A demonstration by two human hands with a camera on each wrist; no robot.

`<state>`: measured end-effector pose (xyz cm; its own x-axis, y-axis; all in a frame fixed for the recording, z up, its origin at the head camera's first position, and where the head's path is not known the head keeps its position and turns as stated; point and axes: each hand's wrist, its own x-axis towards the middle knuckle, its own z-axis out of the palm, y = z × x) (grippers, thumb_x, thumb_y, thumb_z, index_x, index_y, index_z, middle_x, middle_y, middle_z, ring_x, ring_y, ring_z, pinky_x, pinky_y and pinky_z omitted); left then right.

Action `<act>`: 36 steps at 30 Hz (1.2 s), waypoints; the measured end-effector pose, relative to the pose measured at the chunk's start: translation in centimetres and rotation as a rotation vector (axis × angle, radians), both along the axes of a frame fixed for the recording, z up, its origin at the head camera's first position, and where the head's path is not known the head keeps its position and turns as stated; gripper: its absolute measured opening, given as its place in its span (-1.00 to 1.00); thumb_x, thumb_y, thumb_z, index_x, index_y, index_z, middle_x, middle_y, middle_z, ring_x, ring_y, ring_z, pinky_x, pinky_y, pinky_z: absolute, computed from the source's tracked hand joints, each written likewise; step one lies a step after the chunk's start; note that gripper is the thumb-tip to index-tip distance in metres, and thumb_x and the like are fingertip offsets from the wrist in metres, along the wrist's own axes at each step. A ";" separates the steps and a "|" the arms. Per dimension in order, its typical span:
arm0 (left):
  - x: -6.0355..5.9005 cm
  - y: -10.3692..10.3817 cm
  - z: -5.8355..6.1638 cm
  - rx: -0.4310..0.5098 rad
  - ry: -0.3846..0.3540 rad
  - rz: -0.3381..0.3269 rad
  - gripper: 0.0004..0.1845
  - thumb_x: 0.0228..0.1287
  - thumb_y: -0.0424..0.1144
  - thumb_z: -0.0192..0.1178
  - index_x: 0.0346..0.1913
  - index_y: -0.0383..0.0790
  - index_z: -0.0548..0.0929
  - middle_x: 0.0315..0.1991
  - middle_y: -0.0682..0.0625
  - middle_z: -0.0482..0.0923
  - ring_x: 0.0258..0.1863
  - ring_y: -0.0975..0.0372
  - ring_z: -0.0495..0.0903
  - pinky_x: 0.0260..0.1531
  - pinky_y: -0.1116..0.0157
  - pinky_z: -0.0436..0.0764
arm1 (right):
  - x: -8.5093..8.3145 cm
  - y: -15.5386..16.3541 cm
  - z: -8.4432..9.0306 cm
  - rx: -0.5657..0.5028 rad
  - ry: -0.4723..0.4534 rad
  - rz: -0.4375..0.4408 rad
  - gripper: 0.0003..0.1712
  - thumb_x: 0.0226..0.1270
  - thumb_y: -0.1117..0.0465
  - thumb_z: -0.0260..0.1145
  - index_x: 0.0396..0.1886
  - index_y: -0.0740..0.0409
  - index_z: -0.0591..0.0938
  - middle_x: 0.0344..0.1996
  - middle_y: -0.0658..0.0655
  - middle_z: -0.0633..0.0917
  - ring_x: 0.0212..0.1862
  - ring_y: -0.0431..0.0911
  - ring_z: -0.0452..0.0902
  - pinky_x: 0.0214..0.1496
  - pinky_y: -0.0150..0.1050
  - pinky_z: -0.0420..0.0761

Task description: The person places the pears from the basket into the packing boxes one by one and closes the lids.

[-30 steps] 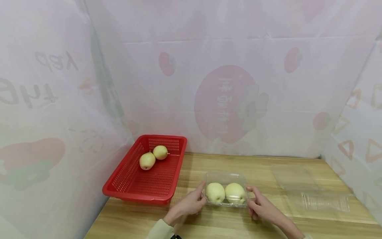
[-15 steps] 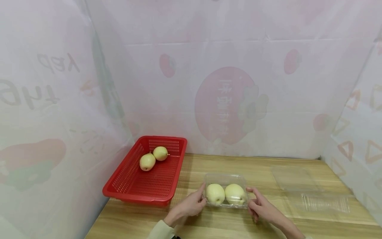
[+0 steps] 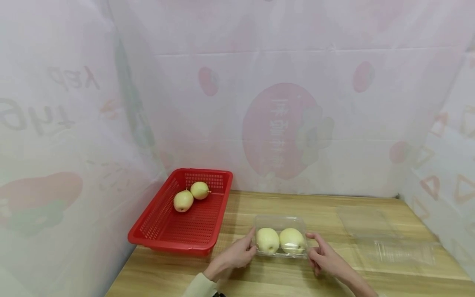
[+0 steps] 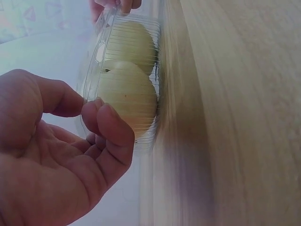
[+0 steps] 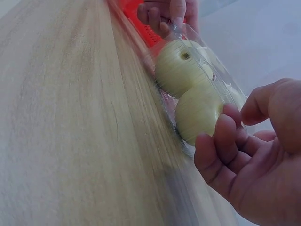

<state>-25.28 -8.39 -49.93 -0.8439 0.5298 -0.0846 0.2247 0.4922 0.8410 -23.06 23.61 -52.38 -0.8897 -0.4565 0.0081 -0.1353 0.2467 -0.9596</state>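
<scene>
Two pale yellow pears [image 3: 267, 241] lie side by side in a clear plastic fruit box [image 3: 280, 222] on the wooden table. The left hand [image 3: 236, 252] pinches the box's left end at the rim. At the opposite end, the right hand [image 3: 326, 259] holds the rim between thumb and curled fingers. From the left wrist, the thumb [image 4: 61, 96] and bent fingers meet at the box's corner, with a pear [image 4: 126, 92] behind the ribbed wall. In the right wrist view, the right hand's fingertips [image 5: 225, 127] sit right against the box's end.
A red slotted basket [image 3: 196, 231] holding two more pears [image 3: 183, 201] stands at the left. More clear plastic packaging [image 3: 404, 251] lies on the right of the table [image 3: 282, 280]. Printed white curtains [image 3: 222, 115] enclose the back and sides.
</scene>
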 end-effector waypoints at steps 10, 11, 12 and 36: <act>-0.4 0.3 0.4 -0.052 0.101 0.039 -0.27 0.43 -0.26 0.03 0.53 -0.37 -0.02 -0.57 0.15 0.39 -0.69 0.38 0.30 -0.69 0.44 0.30 | -0.4 -0.1 0.2 0.019 0.013 -0.039 -0.38 0.44 0.36 0.02 0.36 0.45 0.01 -0.60 0.11 0.59 -0.65 -0.22 0.50 -0.58 -0.19 0.61; -0.5 0.3 0.5 -0.060 0.110 0.048 -0.28 0.43 -0.25 0.04 0.53 -0.37 0.00 -0.56 0.15 0.40 -0.69 0.38 0.30 -0.69 0.44 0.29 | -0.4 -0.1 0.2 0.019 0.012 -0.049 -0.37 0.43 0.37 0.03 0.37 0.44 0.02 -0.60 0.11 0.58 -0.65 -0.22 0.49 -0.58 -0.19 0.61; -0.5 0.3 0.5 -0.065 0.111 0.059 -0.28 0.43 -0.25 0.04 0.53 -0.36 0.01 -0.56 0.15 0.41 -0.68 0.37 0.31 -0.70 0.44 0.30 | -0.5 -0.2 0.2 0.018 0.016 -0.058 -0.37 0.41 0.37 0.03 0.37 0.45 0.02 -0.60 0.12 0.58 -0.65 -0.22 0.49 -0.58 -0.19 0.61; -2.9 1.6 0.0 -0.077 0.144 0.186 -0.26 0.33 -0.30 0.01 0.53 -0.30 0.06 -0.70 0.16 0.27 -0.77 0.34 0.23 -0.79 0.40 0.24 | -3.2 -1.2 0.0 0.049 0.014 -0.202 -0.46 0.32 0.41 0.01 0.28 0.34 0.14 -0.52 0.20 0.60 -0.60 -0.12 0.52 -0.58 -0.24 0.59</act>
